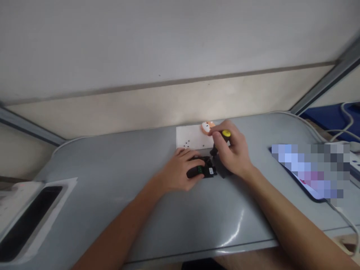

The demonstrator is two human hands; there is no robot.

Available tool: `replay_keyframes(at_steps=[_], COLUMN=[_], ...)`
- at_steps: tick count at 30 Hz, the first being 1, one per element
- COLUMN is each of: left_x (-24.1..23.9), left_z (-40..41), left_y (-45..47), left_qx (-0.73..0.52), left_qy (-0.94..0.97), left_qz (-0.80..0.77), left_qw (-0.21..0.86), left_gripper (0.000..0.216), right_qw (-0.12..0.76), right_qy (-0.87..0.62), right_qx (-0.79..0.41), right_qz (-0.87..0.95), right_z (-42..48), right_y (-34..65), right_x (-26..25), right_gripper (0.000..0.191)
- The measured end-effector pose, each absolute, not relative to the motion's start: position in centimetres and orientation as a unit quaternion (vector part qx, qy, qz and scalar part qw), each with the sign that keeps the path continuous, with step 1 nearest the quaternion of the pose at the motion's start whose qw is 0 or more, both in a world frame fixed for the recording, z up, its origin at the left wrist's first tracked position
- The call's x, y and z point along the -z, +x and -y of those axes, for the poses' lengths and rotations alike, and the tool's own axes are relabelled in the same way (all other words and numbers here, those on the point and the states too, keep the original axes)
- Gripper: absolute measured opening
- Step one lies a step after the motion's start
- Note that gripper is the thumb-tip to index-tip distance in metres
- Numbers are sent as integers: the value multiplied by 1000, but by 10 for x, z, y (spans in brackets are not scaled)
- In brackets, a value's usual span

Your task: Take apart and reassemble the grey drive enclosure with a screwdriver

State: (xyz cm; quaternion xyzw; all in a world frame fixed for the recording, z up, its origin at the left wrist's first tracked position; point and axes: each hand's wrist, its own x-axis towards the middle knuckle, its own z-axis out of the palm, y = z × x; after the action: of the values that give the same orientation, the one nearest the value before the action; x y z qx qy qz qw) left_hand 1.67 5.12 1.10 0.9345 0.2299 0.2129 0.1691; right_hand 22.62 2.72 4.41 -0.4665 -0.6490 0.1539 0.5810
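Near the middle of the grey table, my left hand (184, 170) is wrapped over a small black device (209, 171) with a green patch and a white label, pressing it to the tabletop. My right hand (234, 152) is closed round a black screwdriver (215, 150) with a yellow end cap. The tool points down at the device, but its tip is too small to make out. Just beyond both hands lies a white sheet (194, 131) with several tiny dark screws (186, 144) on it. An orange-and-white animal-face object (207, 127) rests on the sheet's far right corner.
A phone (303, 176) with its screen lit and blurred lies at the right, with a white cable (341, 213) attached. At the left, a black slab (30, 221) rests on white paper. Behind the table (112, 157) rises a pale wall panel (135, 108).
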Motion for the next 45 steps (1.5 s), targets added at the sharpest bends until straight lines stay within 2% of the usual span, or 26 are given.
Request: replay_keyframes(at_steps=[2,7,11,14,21,25,31,40,45], left_x=[-11,-11,-12,-13,-11,-10,-12,-11,-12], left_z=[-51,-52,-52,-51,-50,-50,-50,-50,-50], left_y=[17,18,19,19,20,21,21,21,21], left_qx=[-214,-215,-220,-227,-234,-236,-235,-239,-236], left_qy=[935,935,935,930,924,926,924,925,923], left_qz=[-229,-226,-221,-225,-235,-232,-232,-222,-225], left_qw=[168,167,167,183,189,185,192,197,202], left_gripper=[19,18,17,16,23,18,17,15,15], right_qw=[584,631,627,633,608,594,629,618,625], right_qy=[-452,-355,-282,-250,-234,-255,-301,-291,-311], right_qx=[-226,-409,-550,-599,-632,-620,-574,-569,-564], right_qz=[635,555,473,421,420,445,429,458,441], right_z=[-29,-35,-37,-36,-34,-37,-37,-38,-38], right_y=[225,227,230,229,233,235,223,231,226], right_x=[-48,-48,-49,-53,-58,-57,-55,-56,-54], right_gripper=[17,41,22,28,28,32,44,32,45])
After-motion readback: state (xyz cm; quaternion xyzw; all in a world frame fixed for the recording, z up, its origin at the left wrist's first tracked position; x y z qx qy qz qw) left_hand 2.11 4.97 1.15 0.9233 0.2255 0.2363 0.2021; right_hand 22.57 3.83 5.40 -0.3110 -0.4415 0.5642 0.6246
